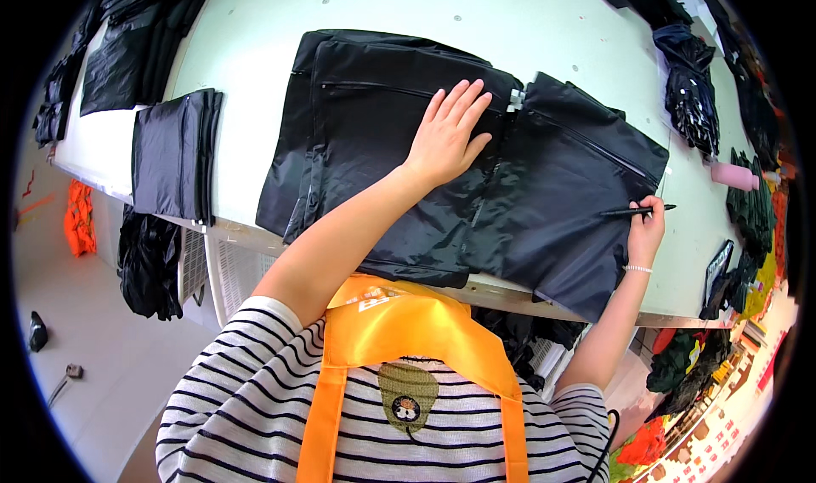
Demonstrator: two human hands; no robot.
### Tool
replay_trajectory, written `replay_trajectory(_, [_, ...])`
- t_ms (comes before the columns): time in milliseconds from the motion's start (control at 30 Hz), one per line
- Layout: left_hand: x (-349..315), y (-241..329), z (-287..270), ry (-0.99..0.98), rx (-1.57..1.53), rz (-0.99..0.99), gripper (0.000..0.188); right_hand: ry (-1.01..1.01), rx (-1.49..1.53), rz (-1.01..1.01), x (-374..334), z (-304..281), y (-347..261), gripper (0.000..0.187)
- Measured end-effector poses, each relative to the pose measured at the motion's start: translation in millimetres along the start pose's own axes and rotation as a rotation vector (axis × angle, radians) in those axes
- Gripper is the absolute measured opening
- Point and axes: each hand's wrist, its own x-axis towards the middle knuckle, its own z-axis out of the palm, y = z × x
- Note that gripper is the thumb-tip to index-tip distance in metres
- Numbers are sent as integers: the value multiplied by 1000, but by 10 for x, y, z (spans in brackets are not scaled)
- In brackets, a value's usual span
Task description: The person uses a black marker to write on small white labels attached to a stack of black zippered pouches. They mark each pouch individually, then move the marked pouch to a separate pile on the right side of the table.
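Observation:
Black garment pieces of thin, shiny cloth lie layered across the pale table [255, 24] in front of me. My left hand [446, 139] rests flat on the left pile [365, 156], its fingers stretched out. A small white tag [515, 101] shows just beyond its fingertips, where the left pile meets the right piece [561, 177]. That right piece has a long seam or zip slanting across its upper part. Over its right edge, my right hand [648, 228] is closed around a slim black pen [619, 213]. Whether those fingers also touch the cloth is hard to tell.
Folded black cloth [170, 156] sits at the table's left edge, with more stacks [119, 71] beyond it. Dark bundles [687, 83] and a pink cylinder [735, 176] lie at the right. White crates [229, 270] stand below the front edge.

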Motion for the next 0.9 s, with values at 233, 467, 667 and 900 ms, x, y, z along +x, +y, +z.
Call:
replay_trajectory(233, [-421, -285, -61, -243, 266, 14, 67, 270, 42, -68, 87, 611, -323, 15])
replay_trajectory(467, [-967, -259, -571, -367, 287, -72, 62, -98, 570, -30, -619, 1921, -1445, 35])
replay_trajectory(667, [-992, -261, -567, -279, 222, -106, 50, -159, 669, 14, -940, 2594, -1614, 14])
replay_trajectory(900, [-852, -292, -468, -239, 317, -79, 41, 9, 430, -158, -962, 2795, -1566, 9])
